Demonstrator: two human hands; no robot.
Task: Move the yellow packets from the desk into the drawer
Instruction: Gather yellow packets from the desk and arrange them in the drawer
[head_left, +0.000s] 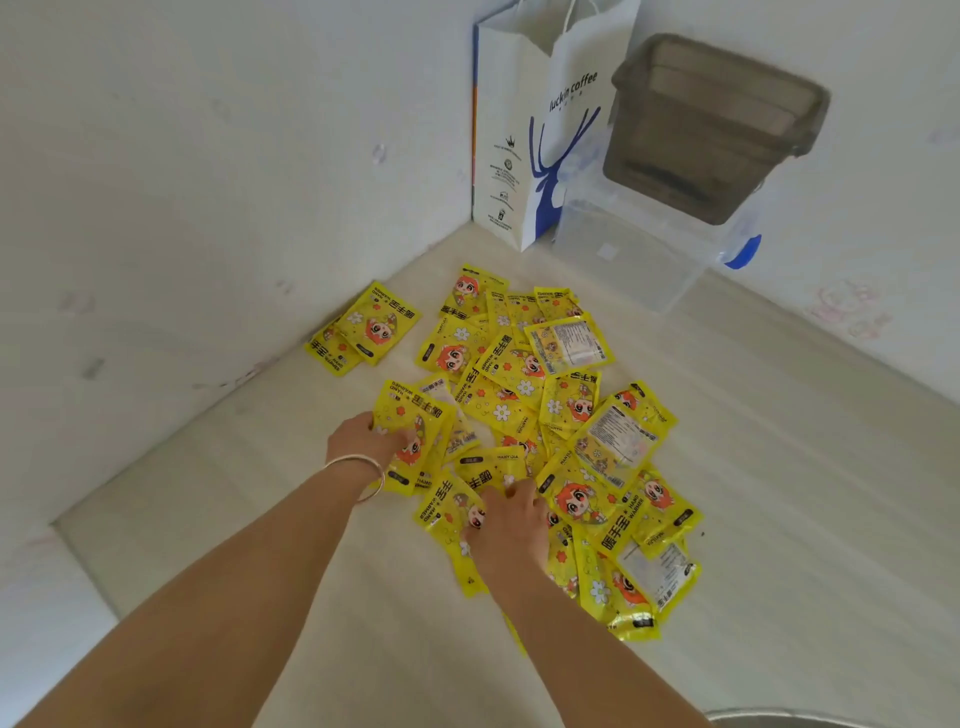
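Note:
Several yellow packets (524, 395) with a cartoon print lie in a loose heap on the pale desk (779, 519). Two more packets (371, 325) lie apart at the left, by the wall. My left hand (363, 439), with a bangle on its wrist, is closed on the edge of a yellow packet (415, 436) at the heap's left side. My right hand (511, 525) rests palm down on packets at the heap's near edge, fingers curled over them; whether it grips one I cannot tell. No drawer is in view.
In the back corner stands a white paper coffee bag (530, 135). To its right a clear plastic box (634, 249) carries a grey plastic tub (711, 124). White walls close the desk at left and back. A grey curved rim (779, 719) shows at the bottom right.

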